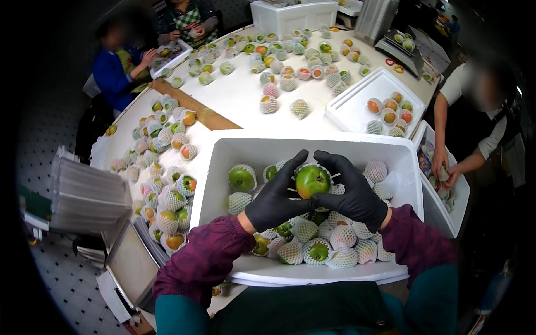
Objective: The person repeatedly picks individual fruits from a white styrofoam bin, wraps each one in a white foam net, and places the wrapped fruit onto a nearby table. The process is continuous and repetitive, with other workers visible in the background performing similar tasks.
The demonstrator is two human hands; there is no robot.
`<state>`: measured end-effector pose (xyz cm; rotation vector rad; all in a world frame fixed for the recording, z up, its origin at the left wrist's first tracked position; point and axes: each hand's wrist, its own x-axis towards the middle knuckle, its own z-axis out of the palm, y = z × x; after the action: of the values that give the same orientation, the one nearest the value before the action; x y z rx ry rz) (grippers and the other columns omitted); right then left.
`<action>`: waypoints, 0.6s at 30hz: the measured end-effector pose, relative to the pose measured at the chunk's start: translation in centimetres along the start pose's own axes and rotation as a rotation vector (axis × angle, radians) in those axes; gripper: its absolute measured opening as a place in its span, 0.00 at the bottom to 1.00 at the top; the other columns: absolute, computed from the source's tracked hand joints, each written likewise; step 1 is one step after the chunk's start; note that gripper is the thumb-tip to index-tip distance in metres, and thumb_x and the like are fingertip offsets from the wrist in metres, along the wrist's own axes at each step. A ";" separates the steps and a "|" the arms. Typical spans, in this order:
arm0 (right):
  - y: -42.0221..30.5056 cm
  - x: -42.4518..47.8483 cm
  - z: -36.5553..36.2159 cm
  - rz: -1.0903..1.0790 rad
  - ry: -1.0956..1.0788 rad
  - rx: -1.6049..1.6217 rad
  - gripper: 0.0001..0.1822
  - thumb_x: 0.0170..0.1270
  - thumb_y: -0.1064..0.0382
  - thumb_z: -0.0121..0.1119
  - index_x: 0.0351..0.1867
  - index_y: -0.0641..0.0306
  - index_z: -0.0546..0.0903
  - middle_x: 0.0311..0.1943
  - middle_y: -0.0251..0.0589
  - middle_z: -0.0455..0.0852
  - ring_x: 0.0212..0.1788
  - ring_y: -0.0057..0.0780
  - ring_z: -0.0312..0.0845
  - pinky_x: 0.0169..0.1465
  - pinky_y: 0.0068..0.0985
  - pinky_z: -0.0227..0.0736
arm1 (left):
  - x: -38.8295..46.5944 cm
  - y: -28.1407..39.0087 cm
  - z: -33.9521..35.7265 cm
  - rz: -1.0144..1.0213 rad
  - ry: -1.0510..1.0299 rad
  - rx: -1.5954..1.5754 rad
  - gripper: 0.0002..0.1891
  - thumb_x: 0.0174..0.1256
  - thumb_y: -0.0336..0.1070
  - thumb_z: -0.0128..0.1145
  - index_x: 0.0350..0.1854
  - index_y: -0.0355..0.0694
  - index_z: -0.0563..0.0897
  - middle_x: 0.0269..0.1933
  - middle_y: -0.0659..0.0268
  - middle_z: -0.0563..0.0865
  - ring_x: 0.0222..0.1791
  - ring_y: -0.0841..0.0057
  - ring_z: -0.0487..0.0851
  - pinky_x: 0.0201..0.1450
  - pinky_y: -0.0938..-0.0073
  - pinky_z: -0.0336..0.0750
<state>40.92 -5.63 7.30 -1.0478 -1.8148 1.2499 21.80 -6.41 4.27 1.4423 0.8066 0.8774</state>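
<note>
A green tomato (313,181) with an orange patch at its lower left is held between my two black-gloved hands, above a white foam box (310,274). My left hand (281,193) cups it from the left, thumb below and fingers above. On the other side my right hand (352,189) curves round it, its thumb at the tomato's underside. Part of a white foam net shows behind the fruit. Inside the box lie many tomatoes in foam nets (319,251), some partly behind my hands and wrists.
Netted tomatoes (167,222) crowd the table's left side; more lie across its far part. A foam lid (356,98) holds several. At right, a co-worker's hands (444,173) work over another foam box (458,209). Two people sit at far left. Clear plastic containers (90,192) stand at left.
</note>
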 end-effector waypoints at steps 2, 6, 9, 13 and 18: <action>-1.3 -0.2 1.0 -0.171 -0.037 -0.133 0.36 0.48 0.66 0.68 0.60 0.64 0.65 0.45 0.43 0.71 0.48 0.31 0.71 0.52 0.25 0.68 | -1.0 0.6 -0.1 0.222 0.046 0.281 0.46 0.48 0.24 0.66 0.69 0.44 0.53 0.59 0.60 0.66 0.59 0.71 0.70 0.57 0.71 0.71; -3.1 -1.2 2.1 -0.256 -0.120 0.087 0.34 0.49 0.72 0.62 0.60 0.65 0.64 0.52 0.42 0.71 0.52 0.31 0.69 0.53 0.27 0.67 | -3.3 2.5 0.5 0.610 0.258 0.572 0.44 0.41 0.32 0.69 0.64 0.41 0.59 0.51 0.52 0.71 0.50 0.53 0.73 0.51 0.62 0.71; -3.9 -2.8 0.1 -0.182 -0.053 0.137 0.33 0.48 0.79 0.53 0.61 0.66 0.64 0.54 0.42 0.71 0.50 0.28 0.71 0.51 0.22 0.68 | -7.4 5.4 2.6 0.694 0.494 0.656 0.44 0.43 0.34 0.67 0.66 0.43 0.58 0.53 0.50 0.69 0.53 0.53 0.70 0.55 0.62 0.67; -2.8 -4.1 -0.4 -0.045 -0.235 0.138 0.18 0.56 0.73 0.50 0.50 0.68 0.74 0.38 0.40 0.80 0.34 0.23 0.74 0.38 0.19 0.70 | -18.9 4.1 3.3 0.661 0.935 0.608 0.40 0.43 0.31 0.68 0.62 0.37 0.62 0.59 0.56 0.69 0.59 0.60 0.67 0.61 0.66 0.62; -4.5 -6.1 1.4 -0.007 -0.391 -0.083 0.16 0.57 0.70 0.53 0.49 0.68 0.75 0.37 0.39 0.80 0.33 0.22 0.74 0.37 0.19 0.69 | -37.1 -3.7 3.9 0.224 1.656 0.586 0.40 0.41 0.32 0.70 0.61 0.38 0.63 0.51 0.57 0.71 0.51 0.67 0.72 0.53 0.70 0.70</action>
<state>41.30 -12.59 10.59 -0.8823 -2.1759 1.4643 7.73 -40.66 -1.60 1.0055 2.2570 2.1649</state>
